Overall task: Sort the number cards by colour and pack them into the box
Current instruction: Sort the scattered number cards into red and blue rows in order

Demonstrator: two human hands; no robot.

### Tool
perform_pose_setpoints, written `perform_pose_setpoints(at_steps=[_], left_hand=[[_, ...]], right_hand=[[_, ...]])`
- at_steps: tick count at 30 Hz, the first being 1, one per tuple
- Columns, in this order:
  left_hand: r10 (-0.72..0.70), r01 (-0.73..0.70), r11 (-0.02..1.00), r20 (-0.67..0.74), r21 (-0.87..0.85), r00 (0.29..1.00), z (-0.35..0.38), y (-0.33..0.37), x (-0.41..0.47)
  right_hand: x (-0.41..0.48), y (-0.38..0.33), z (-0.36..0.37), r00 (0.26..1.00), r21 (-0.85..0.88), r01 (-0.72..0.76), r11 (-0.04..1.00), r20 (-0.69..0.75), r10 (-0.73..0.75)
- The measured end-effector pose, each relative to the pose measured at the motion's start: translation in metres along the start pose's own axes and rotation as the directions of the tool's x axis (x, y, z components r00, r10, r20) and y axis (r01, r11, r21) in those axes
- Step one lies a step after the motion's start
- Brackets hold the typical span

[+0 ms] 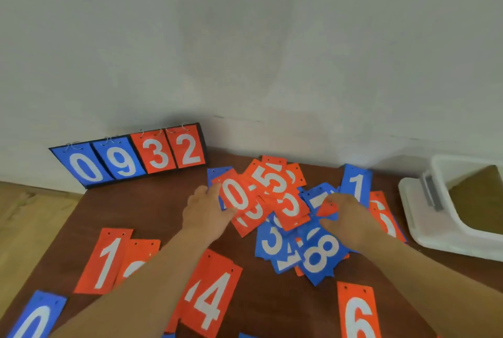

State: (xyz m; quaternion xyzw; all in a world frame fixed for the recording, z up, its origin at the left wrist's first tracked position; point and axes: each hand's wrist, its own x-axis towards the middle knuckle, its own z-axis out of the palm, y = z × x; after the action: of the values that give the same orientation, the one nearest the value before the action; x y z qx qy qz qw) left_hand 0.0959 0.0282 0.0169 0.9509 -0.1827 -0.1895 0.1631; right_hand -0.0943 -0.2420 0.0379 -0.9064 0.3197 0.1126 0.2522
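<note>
On the brown tabletop (152, 209), at mid-frame, the pile of number cards (283, 212) lies mixed, red over blue, as I watch through the head camera. The left grip (206, 212) pinches the edge of the red 0 card (235, 196). The right grip (351, 217) curls down onto the pile, and I cannot tell whether it holds a card. By my judgement the sorting is barely begun: a red 1 (109, 258), red 4 (209, 294), red 6 (356, 313) and blue 0 (35, 318) lie apart nearer me, in no colour order. The white box (446, 163) stands at far right, no card visible inside. Readable in the pile: 5, 3, 8, 1. A flip scoreboard (130, 158) against the wall reads 0 9 3 2.
</note>
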Motion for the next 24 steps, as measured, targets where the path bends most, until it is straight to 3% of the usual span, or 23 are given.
perform_pose_setpoints(at_steps=[10,16,24], left_hand=[[0.106,-0.120,0.973,0.081,0.195,0.991,0.028,0.002,0.090],[0.105,-0.109,0.984,0.040,0.140,0.994,0.038,0.000,0.096],[0.014,-0.021,0.992,0.060,0.127,0.998,0.033,0.001,0.104]], right_hand=[[0.107,-0.069,0.048,0.990,-0.090,0.143,0.986,-0.009,-0.144],[0.143,-0.080,0.064,0.996,-0.193,0.086,0.977,0.014,-0.085],[0.152,-0.085,0.053,1.000,-0.105,0.020,0.994,-0.021,-0.023]])
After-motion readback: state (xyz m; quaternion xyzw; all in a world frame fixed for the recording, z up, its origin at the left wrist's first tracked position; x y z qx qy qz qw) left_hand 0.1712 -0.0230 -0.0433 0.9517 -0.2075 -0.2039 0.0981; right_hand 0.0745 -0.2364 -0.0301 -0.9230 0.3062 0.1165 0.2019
